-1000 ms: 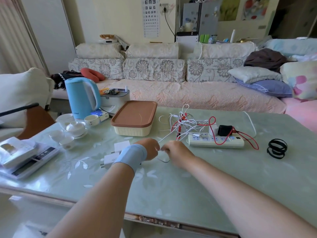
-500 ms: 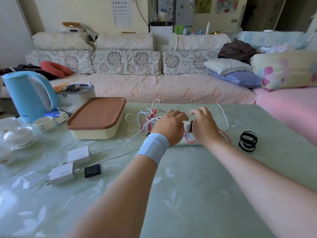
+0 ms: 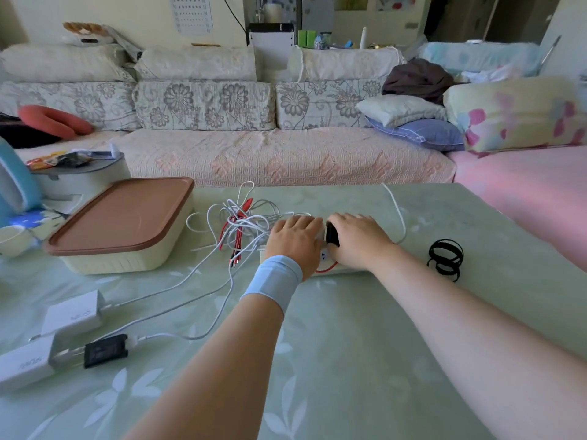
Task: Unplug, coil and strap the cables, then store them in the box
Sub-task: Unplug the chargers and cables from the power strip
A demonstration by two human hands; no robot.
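A white power strip (image 3: 344,268) lies mid-table, mostly hidden under both hands. My left hand (image 3: 295,239) rests flat on its left part. My right hand (image 3: 359,241) grips a black plug adapter (image 3: 332,235) seated in the strip. A red cable (image 3: 325,267) loops at the strip's front. A tangle of white and red cables (image 3: 241,222) lies just left of the hands. Two white chargers (image 3: 74,312) and a small black adapter (image 3: 106,350) sit near the front left, with white cables running to the tangle. The cream box with a brown lid (image 3: 124,222) stands closed at the left.
Black straps (image 3: 444,257) lie in a loose pile right of the strip. A blue kettle (image 3: 14,185), cups and a grey round container (image 3: 81,174) crowd the far left. A sofa runs along the table's far edge.
Both hands left the thin white cable near the front and moved forward onto the power strip. My right hand now holds the black adapter. The view has moved closer to the table.
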